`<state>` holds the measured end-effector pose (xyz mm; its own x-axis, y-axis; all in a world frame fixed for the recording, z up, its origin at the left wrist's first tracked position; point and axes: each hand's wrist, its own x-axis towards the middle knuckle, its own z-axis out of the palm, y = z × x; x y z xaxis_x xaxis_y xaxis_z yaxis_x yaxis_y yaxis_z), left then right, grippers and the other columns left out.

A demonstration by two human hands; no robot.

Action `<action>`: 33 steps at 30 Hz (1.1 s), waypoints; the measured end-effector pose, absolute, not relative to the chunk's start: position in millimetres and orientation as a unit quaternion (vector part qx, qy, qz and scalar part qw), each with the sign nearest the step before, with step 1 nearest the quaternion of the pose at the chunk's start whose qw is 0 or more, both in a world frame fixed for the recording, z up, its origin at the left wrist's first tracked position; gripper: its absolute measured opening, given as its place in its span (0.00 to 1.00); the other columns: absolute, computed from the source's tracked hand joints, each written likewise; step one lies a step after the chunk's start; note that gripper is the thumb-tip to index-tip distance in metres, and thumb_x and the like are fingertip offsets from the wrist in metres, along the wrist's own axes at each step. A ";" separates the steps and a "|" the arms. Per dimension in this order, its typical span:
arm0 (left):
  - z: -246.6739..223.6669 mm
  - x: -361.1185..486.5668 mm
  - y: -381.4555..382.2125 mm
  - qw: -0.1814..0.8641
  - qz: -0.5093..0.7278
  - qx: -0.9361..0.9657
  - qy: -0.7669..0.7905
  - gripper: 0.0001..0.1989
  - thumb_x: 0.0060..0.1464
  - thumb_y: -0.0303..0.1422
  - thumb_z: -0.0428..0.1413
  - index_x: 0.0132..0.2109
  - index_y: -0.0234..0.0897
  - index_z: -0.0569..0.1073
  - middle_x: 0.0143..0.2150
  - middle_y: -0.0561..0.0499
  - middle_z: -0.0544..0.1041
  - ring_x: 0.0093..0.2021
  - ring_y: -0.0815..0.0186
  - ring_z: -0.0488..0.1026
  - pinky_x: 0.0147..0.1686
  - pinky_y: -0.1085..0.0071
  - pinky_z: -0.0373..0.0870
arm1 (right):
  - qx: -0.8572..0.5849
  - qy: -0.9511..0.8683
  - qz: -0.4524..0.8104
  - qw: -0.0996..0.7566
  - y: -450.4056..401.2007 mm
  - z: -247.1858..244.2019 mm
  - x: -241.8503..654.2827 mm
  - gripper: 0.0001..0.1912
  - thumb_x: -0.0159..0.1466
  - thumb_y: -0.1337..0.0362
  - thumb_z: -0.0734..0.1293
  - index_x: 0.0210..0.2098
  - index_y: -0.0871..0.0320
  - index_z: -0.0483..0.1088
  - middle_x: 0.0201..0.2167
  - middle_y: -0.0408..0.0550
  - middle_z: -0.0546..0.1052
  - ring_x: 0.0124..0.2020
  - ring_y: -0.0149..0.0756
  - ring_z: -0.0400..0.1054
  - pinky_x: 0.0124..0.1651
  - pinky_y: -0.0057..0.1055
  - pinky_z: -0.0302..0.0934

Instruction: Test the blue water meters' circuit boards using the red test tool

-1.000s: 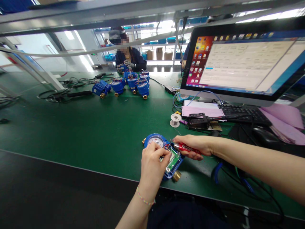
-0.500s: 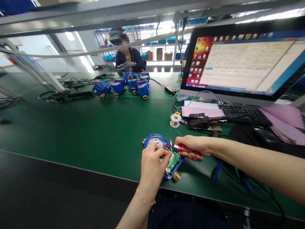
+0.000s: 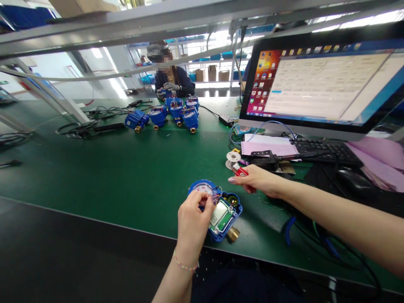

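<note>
Blue meter [image 3: 221,201]: in the head view, on the green table [image 3: 126,168] near its front edge, dial [image 3: 203,187] up, brass fitting [image 3: 233,234] toward the person.
Meter's open housing: green board with a pale display [image 3: 219,210]; thin wires [image 3: 217,192] run beside the dial.
Left hand [image 3: 193,216]: over the meter, thumb and fingertips pinched together on the wires.
Right hand [image 3: 256,180]: fingers closed round a red lighter [image 3: 240,171], right of the meter and apart from it.
Wire spool [image 3: 233,156]: at the lighter's metal end; contact unclear.
Monitor [image 3: 325,84]: lit, behind the keyboard [image 3: 326,150].
Far side: more blue meters [image 3: 176,111], clustered before a gloved person [image 3: 176,80].
</note>
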<state>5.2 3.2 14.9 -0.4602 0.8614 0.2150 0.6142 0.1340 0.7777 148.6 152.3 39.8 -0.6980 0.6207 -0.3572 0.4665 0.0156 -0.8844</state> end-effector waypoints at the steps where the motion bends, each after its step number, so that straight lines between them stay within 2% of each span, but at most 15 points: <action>1: 14.6 4.4 3.5 0.150 0.441 0.487 0.739 0.06 0.53 0.31 0.51 0.31 0.36 0.71 0.27 0.55 0.72 0.27 0.71 0.68 0.31 0.74 0.64 | -0.376 -0.720 0.577 0.087 152.1 38.4 146.2 0.19 0.50 0.52 0.71 0.21 0.60 0.63 0.11 0.35 0.60 0.14 0.22 0.52 0.18 0.22 0.45; 5: 12.4 2.0 7.2 0.176 0.452 0.447 0.751 0.08 0.51 0.33 0.52 0.37 0.37 0.73 0.28 0.54 0.75 0.26 0.70 0.70 0.31 0.74 0.66 | -0.341 -0.724 0.591 0.101 146.6 30.0 135.2 0.13 0.48 0.59 0.71 0.29 0.62 0.71 0.17 0.36 0.65 0.18 0.23 0.54 0.23 0.24 0.49; 11: 13.4 -0.4 12.8 0.168 0.403 0.444 0.782 0.08 0.51 0.34 0.53 0.38 0.40 0.74 0.30 0.53 0.76 0.26 0.70 0.70 0.30 0.74 0.65 | -0.311 -0.689 0.638 0.144 139.1 18.9 126.6 0.12 0.45 0.63 0.72 0.27 0.63 0.72 0.23 0.41 0.73 0.25 0.27 0.62 0.33 0.26 0.56; 20: 13.0 -1.0 16.2 0.103 0.373 0.480 0.788 0.07 0.54 0.36 0.52 0.33 0.42 0.75 0.29 0.56 0.76 0.26 0.71 0.69 0.27 0.76 0.60 | -0.330 -0.709 0.603 0.160 134.7 21.6 123.9 0.08 0.49 0.63 0.69 0.26 0.64 0.73 0.17 0.39 0.68 0.19 0.24 0.54 0.22 0.24 0.49; 24: 14.6 -0.8 16.8 0.078 0.357 0.497 0.787 0.07 0.55 0.33 0.51 0.33 0.42 0.74 0.30 0.56 0.77 0.29 0.70 0.70 0.28 0.75 0.59 | -0.339 -0.716 0.588 0.161 133.5 21.1 124.6 0.07 0.51 0.65 0.68 0.24 0.64 0.71 0.17 0.39 0.67 0.18 0.23 0.54 0.21 0.24 0.49; 29: 15.9 1.5 16.3 0.088 0.354 0.494 0.789 0.08 0.56 0.33 0.50 0.33 0.42 0.73 0.33 0.56 0.77 0.32 0.69 0.71 0.30 0.75 0.60 | -0.346 -0.723 0.577 0.153 132.8 18.3 124.8 0.09 0.51 0.64 0.68 0.30 0.64 0.71 0.19 0.40 0.69 0.17 0.24 0.55 0.21 0.24 0.52; 33: 14.8 -1.8 15.8 0.101 0.368 0.496 0.780 0.10 0.57 0.35 0.49 0.33 0.41 0.74 0.32 0.54 0.76 0.33 0.69 0.71 0.31 0.74 0.61 | -0.334 -0.741 0.563 0.147 132.2 19.0 125.1 0.08 0.53 0.63 0.68 0.24 0.63 0.70 0.17 0.40 0.67 0.18 0.24 0.55 0.22 0.24 0.51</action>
<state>-1.8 15.8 14.8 -0.4884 0.8478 0.2067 0.6992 0.2385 0.6740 125.1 132.2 19.0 -0.7336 0.6611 -0.1577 0.3287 0.1421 -0.9337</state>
